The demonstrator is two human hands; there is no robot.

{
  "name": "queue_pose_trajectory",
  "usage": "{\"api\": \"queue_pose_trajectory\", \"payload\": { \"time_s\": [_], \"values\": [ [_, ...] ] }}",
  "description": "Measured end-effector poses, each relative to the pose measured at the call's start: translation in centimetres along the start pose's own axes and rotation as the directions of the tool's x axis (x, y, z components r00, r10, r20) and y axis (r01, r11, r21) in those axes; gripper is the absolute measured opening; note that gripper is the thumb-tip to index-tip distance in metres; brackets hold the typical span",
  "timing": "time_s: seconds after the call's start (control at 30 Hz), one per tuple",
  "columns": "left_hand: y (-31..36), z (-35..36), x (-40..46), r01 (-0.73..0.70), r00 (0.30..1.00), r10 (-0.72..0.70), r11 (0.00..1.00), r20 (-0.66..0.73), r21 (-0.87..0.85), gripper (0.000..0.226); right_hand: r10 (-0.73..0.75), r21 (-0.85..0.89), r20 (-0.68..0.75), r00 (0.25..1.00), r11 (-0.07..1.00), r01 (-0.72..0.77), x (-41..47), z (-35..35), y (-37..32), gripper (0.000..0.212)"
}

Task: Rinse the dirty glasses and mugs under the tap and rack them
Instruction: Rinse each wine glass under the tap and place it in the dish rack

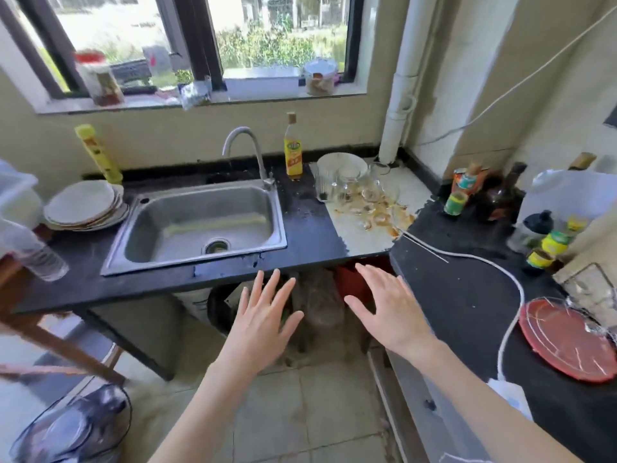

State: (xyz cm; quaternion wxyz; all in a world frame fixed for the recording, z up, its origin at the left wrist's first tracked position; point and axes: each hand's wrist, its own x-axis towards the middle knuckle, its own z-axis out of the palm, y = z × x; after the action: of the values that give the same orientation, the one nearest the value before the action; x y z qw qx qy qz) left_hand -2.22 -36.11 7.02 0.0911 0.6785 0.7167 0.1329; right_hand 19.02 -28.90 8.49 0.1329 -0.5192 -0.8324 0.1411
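Note:
Several dirty clear glasses [362, 195] with brownish residue stand crowded on a white mat [367, 235] to the right of the steel sink [200, 222]. A white bowl [340, 165] sits behind them. The curved tap [248, 152] rises at the sink's back rim and no water runs from it. A wire rack [591, 295] stands at the far right over a red tray [567, 342]. My left hand [263, 312] and my right hand [390, 309] hover with spread straight fingers in front of the counter edge, holding nothing.
A stack of dirty plates [85, 208] lies left of the sink. A yellow bottle [293, 152] stands behind the sink. Jars and bottles [467, 192] crowd the right counter, and a white cable [484, 262] runs across it. A plastic bottle [40, 255] lies at left.

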Motion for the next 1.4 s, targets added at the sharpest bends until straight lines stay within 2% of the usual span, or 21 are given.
{"api": "queue_pose_trajectory", "payload": {
  "time_s": [0.07, 0.23, 0.33, 0.47, 0.6, 0.67, 0.73, 0.8, 0.93, 1.1, 1.2, 1.3, 1.4],
  "values": [
    [-1.0, 0.5, 2.5, 0.023, 0.998, -0.025, 0.999, 0.051, 0.035, 0.071, 0.013, 0.012, 0.009, 1.0, 1.0, -0.013, 2.9, -0.1, 0.6, 0.061],
    [-3.8, 2.1, 9.8, 0.017, 0.993, -0.021, 0.999, 0.119, 0.032, 0.099, 0.093, 0.022, 0.041, 0.995, 0.995, -0.094, 10.6, 0.6, 2.5, 0.059],
    [-5.4, 2.3, 15.2, -0.008, 0.985, 0.001, 0.999, 0.174, 0.04, 0.074, 0.17, 0.035, 0.045, 0.984, 0.985, -0.172, 15.7, 1.1, 3.7, 0.058],
    [-7.4, 1.8, 22.1, -0.072, 0.976, 0.062, 0.997, 0.207, 0.042, 0.065, 0.32, 0.119, 0.022, 0.947, 0.94, -0.321, 22.0, 2.2, 6.1, 0.054],
    [-8.3, 1.7, 27.4, -0.121, 0.967, 0.108, 0.992, 0.231, 0.045, 0.059, 0.421, 0.114, 0.017, 0.907, 0.9, -0.42, 27.3, 2.8, 9.0, 0.056],
    [-8.3, 2.2, 29.2, -0.136, 0.962, 0.128, 0.991, 0.24, 0.019, 0.068, 0.461, 0.09, 0.034, 0.887, 0.882, -0.462, 29.5, 3.0, 10.3, 0.061],
    [-8.3, 2.7, 30.7, -0.154, 0.959, 0.155, 0.988, 0.237, -0.02, 0.1, 0.496, 0.06, 0.064, 0.866, 0.865, -0.499, 31.4, 3.2, 11.5, 0.069],
    [-8.4, 3.3, 32.3, -0.135, 0.96, 0.134, 0.991, 0.248, -0.011, 0.113, 0.518, 0.025, 0.096, 0.85, 0.852, -0.523, 32.9, 3.6, 12.7, 0.077],
    [-8.3, 4.5, 34.4, -0.066, 0.97, 0.07, 0.997, 0.233, -0.028, 0.104, 0.531, 0.008, 0.152, 0.834, 0.843, -0.538, 35.0, 4.6, 14.1, 0.087],
    [-7.6, 6.0, 34.6, 0.082, 0.977, -0.055, 0.989, 0.206, -0.121, 0.089, 0.486, 0.066, 0.121, 0.865, 0.866, -0.496, 35.9, 5.6, 15.1, 0.077],
    [-7.5, 6.4, 34.3, 0.135, 0.975, -0.104, 0.979, 0.198, -0.151, 0.085, 0.485, 0.055, 0.15, 0.861, 0.866, -0.497, 36.2, 5.4, 15.3, 0.074],
    [-7.9, 6.2, 33.8, 0.174, 0.97, -0.14, 0.971, 0.2, -0.166, 0.072, 0.386, 0.019, 0.161, 0.908, 0.919, -0.394, 36.1, 5.1, 14.3, 0.074],
    [-9.1, 5.5, 33.4, 0.204, 0.97, -0.167, 0.955, 0.179, -0.213, 0.06, 0.248, 0.1, 0.217, 0.944, 0.956, -0.274, 37.1, 4.6, 11.3, 0.068]
  ]
}}
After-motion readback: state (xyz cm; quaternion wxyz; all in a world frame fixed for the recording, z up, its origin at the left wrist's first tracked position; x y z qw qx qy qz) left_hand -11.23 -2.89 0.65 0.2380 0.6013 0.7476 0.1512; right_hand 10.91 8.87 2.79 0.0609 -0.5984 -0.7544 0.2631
